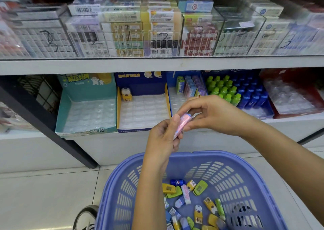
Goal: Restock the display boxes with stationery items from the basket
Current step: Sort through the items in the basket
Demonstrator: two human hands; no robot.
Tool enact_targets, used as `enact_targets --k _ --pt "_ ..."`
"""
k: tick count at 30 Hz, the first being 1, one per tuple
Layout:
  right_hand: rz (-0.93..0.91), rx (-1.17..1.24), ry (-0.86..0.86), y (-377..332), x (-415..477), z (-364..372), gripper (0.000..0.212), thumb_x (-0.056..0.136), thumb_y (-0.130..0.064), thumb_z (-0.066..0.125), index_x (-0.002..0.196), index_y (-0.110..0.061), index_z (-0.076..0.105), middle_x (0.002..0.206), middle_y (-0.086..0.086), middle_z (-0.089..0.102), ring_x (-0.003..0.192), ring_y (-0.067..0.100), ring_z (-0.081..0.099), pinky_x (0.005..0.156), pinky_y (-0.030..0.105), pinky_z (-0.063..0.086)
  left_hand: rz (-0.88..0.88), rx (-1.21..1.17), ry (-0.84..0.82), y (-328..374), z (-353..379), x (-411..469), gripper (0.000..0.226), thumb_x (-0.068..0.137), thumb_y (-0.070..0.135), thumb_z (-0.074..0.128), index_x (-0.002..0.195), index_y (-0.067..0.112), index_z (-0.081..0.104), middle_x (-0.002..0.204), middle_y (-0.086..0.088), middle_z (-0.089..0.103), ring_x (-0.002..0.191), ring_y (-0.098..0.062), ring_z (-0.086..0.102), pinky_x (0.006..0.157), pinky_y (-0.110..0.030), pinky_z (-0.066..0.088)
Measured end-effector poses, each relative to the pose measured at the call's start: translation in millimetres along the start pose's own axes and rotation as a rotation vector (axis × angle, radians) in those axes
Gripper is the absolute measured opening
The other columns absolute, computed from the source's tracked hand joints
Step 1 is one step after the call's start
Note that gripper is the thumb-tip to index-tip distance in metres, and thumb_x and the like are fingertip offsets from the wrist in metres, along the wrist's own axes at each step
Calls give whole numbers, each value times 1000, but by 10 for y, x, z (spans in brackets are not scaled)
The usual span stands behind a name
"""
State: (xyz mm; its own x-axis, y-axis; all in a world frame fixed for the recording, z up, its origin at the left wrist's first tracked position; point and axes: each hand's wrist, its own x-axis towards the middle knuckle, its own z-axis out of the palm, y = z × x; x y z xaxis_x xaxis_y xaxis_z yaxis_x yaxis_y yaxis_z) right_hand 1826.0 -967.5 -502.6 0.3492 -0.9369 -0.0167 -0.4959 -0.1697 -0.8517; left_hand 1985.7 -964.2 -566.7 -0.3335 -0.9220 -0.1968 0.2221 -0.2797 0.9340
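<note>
Lavender slotted plastic basket point(245, 161) at 6 o'clock: small glossy stationery pieces point(192, 194) lie loose on its floor. Just above, your left hand point(163, 138) and right hand point(213, 114) each pinch one end of a pink film-wrapped bar point(182, 124) with curled fingers. At 11 o'clock, the teal display box point(84, 93) and blue display box point(140, 87) have clear dimpled trays. One yellow bear-shaped piece point(125, 93) stands in the blue box.
</note>
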Motion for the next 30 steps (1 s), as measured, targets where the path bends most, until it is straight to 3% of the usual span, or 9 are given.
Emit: enact_targets --k 4,6,8,10,12,15,23,27,30 --pt "-4 37 205 0 32 -84 25 60 -33 79 80 -20 73 69 -1 71 57 7 62 55 20 53 -39 -57 27 3 18 14 55 85 60 44 86 9 65 60 3 51 44 -5 33 39 -16 25" --pt "32 67 379 93 103 -218 20 63 -32 77 75 -18 69 56 -2 68 46 6 59 46 14 47 -99 -107 92 -23 3 43 47 97 47 40 94 8 66 63 1 53 45 -5 36 39 -17 26" --pt "90 -99 493 217 194 -375 19 74 -30 75 81 -14 68 57 -3 68 50 7 61 47 9 43 -131 -147 123 -35 -13 66 33 101 25 39 106 7 65 66 0 57 47 -6 40 40 -18 30" --pt "120 -447 486 337 291 -500 24 82 -28 70 98 -10 70 82 4 71 71 11 62 62 12 42 -123 -161 134 -34 -15 82 27 100 13 39 104 8 65 68 0 63 49 -6 45 42 -18 36" --pt "115 -635 418 421 390 -560 27 83 -27 68 103 -9 71 98 11 67 87 21 60 77 28 45 -113 -166 135 -23 -9 91 24 99 9 40 101 9 64 71 0 68 50 -6 50 44 -18 41" --pt "136 -731 298 483 520 -587 28 85 -25 67 107 -8 70 103 11 63 95 23 57 76 26 39 -88 -130 128 -27 2 93 20 99 10 44 100 14 64 82 0 70 56 -4 59 52 -17 49" --pt "281 -728 101 504 711 -772 24 83 -34 69 103 -23 63 97 -6 60 88 13 55 71 27 42 -50 -82 150 -58 -29 115 19 98 12 47 98 22 63 96 0 66 81 -13 69 64 -19 55" --pt "245 -533 182 552 757 -712 22 78 -30 75 94 -21 64 85 -13 60 82 4 57 67 18 43 -34 -66 134 -56 -46 110 17 97 10 50 99 19 65 103 -3 68 92 -15 70 74 -22 57" --pt "272 -530 252 605 758 -714 15 77 -34 75 85 -23 68 84 -14 61 81 4 55 64 16 39 -26 -33 151 -55 -58 114 23 93 10 56 114 11 65 106 -5 71 95 -13 69 77 -20 56"
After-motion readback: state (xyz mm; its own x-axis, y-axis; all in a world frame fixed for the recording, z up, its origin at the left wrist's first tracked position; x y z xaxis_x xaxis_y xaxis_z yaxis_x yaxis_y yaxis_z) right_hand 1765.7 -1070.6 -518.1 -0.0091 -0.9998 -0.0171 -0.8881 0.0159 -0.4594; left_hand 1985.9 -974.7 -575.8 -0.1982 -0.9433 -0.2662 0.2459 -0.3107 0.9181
